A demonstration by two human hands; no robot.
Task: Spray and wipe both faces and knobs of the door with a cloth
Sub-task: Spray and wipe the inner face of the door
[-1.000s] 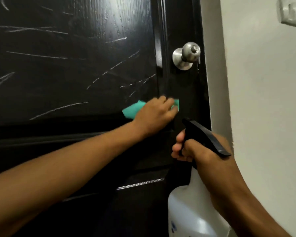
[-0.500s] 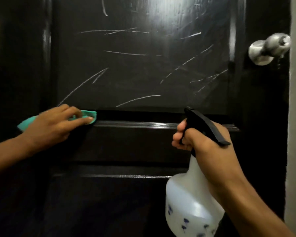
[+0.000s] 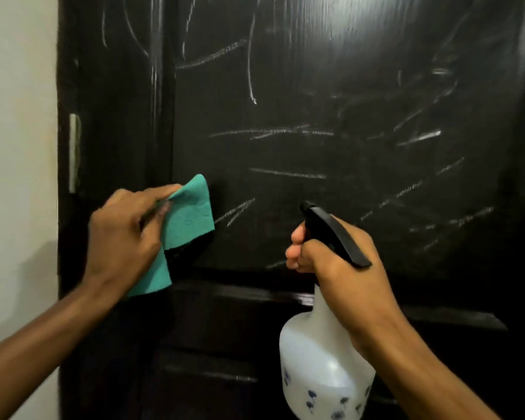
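OK, head view: the left hand (image 3: 125, 234) is reaching in from lower left, forearm angled up, back of hand facing the camera. Fingers are curling around the green cloth (image 3: 188, 216), thumb and fingertips pinching its upper fold; the rest is hanging down past the wrist. Cloth is sitting at the left edge of the door (image 3: 331, 122) panel, probably touching the surface, but contact is hard to confirm. Door is filling most of the frame, dark, streaked with pale marks. The right hand (image 3: 340, 268) is coming in from lower right, wrapping the neck of the spray bottle (image 3: 325, 368), fingers curling over the trigger under the black nozzle head, which is pointing at the door. Bottle is hanging upright, white, in front of the lower rail. Pale wall (image 3: 15, 147) is showing along the left, a metal hinge (image 3: 73, 153) beside it.
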